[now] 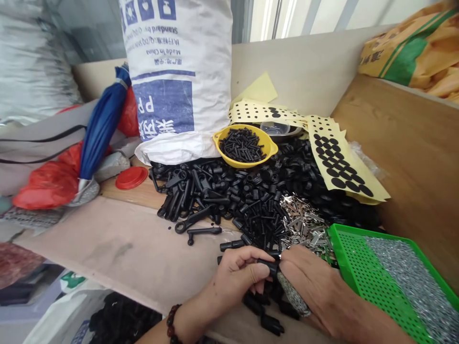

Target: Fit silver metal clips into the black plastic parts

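Observation:
Between its thumb and fingers my left hand (244, 272) pinches a short black plastic cylinder (269, 267). My right hand (315, 286) is closed against the right end of that cylinder. A speckled grey, elongated object (294, 297) shows under the right palm; its upper end is hidden by the fingers. Several loose black plastic cylinders (270, 324) lie below and around the hands. Just beyond the fingers are a pile of small silvery metal clips (304, 222) and a heap of black ribbed pieces (263, 215).
Black crank handles (195, 219) are heaped behind. A yellow bowl (217, 138) holds small black ribbed parts. At right, a green perforated tray (358, 282) holds small metal pieces. Yellow sheets with black dots (344, 165), a white sack (201, 91) and a blue umbrella (102, 124) stand around.

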The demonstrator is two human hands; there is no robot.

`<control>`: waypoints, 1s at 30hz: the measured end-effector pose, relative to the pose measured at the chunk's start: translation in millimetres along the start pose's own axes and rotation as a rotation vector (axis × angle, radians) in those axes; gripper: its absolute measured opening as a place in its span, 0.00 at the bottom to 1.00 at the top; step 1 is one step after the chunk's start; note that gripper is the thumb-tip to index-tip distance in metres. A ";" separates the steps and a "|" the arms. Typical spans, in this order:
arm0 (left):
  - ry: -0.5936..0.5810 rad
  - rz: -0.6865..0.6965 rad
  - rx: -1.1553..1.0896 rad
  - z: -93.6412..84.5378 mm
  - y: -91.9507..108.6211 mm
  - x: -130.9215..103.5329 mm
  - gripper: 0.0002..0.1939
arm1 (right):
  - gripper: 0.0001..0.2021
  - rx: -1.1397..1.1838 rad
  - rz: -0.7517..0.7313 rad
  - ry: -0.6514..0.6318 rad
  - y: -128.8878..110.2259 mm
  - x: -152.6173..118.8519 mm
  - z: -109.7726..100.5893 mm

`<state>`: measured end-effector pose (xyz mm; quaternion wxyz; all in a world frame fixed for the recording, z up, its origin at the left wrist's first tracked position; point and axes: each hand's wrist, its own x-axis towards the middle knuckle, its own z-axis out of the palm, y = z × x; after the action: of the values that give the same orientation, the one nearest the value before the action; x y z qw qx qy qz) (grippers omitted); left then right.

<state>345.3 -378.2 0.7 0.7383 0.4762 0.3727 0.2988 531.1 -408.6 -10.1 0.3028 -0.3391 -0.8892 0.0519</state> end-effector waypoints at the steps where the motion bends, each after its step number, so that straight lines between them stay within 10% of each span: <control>1: -0.004 0.004 0.004 -0.4 -0.5 -0.4 0.24 | 0.10 -0.004 -0.004 -0.002 -0.2 0.4 -0.1; 13: 0.067 0.516 0.533 -6.2 -15.5 -11.7 0.13 | 0.09 0.355 0.311 -0.034 -19.3 8.4 0.7; 23: 0.102 0.494 0.782 -35.7 -23.6 -11.6 0.07 | 0.24 0.029 0.416 -0.270 14.4 23.2 2.4; 30: -0.002 0.711 1.092 -38.2 -31.8 -9.9 0.06 | 0.09 -0.357 0.346 -0.329 30.6 71.2 32.8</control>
<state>310.8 -379.4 -36.4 0.2465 0.8775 0.2898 0.2919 488.0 -336.3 -9.9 0.0770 -0.5203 -0.8505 -0.0002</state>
